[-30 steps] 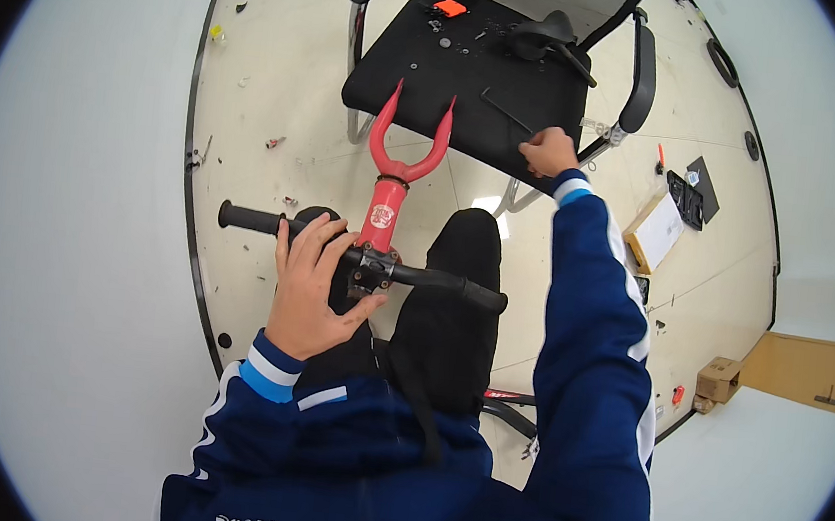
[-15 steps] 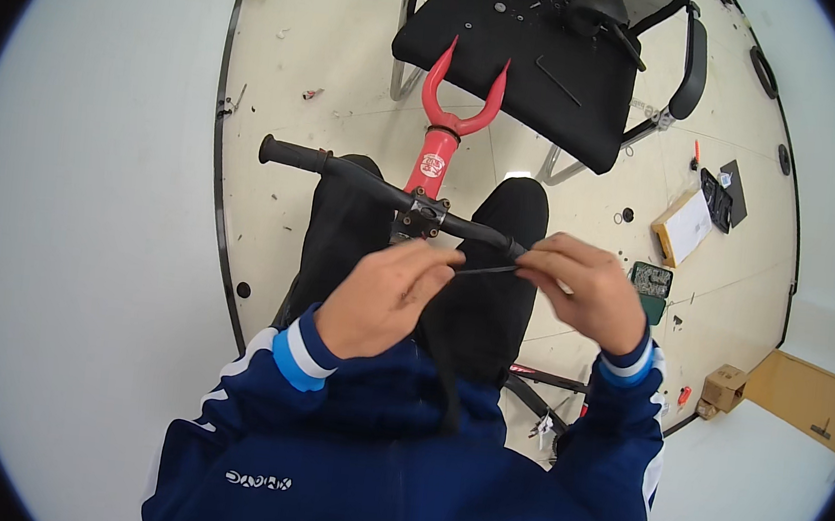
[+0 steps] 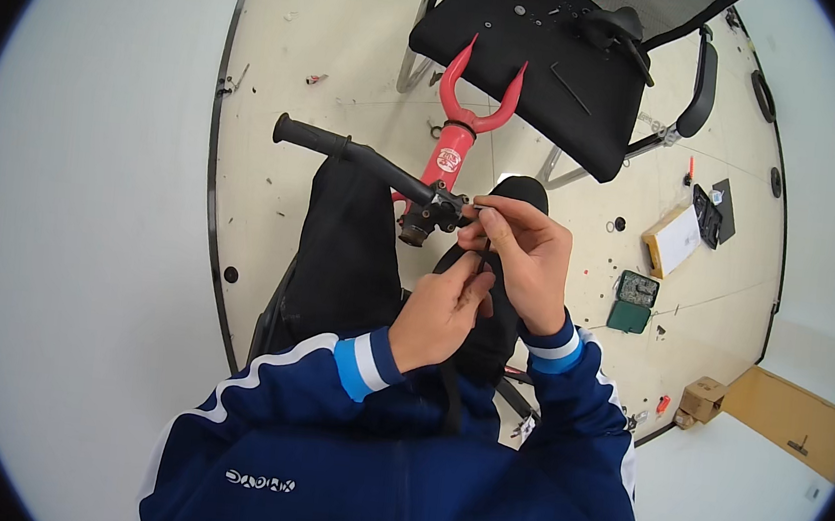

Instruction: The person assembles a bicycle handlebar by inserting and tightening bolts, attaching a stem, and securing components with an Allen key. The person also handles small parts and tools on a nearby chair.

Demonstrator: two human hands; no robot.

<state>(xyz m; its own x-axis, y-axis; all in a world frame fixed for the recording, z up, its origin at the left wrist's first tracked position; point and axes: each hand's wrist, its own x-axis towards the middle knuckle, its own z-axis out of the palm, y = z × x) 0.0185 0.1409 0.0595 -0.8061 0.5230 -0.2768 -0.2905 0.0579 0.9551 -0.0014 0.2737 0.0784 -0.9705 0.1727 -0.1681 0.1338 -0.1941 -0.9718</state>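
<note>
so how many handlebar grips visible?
1. The black handlebar grip is at the bar's left end, above the person's left knee. The right end is hidden behind the right hand and left hand, so a second may be hidden.

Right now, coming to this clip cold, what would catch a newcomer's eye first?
First the red bicycle fork, its two prongs pointing up toward the black office chair at top centre, with a black handlebar crossing the person's lap. Next, both hands meet at the stem clamp: the right hand pinches a thin tool at the clamp, and the left hand sits just below it. Small parts lie scattered on the chair seat and pale floor.
</note>
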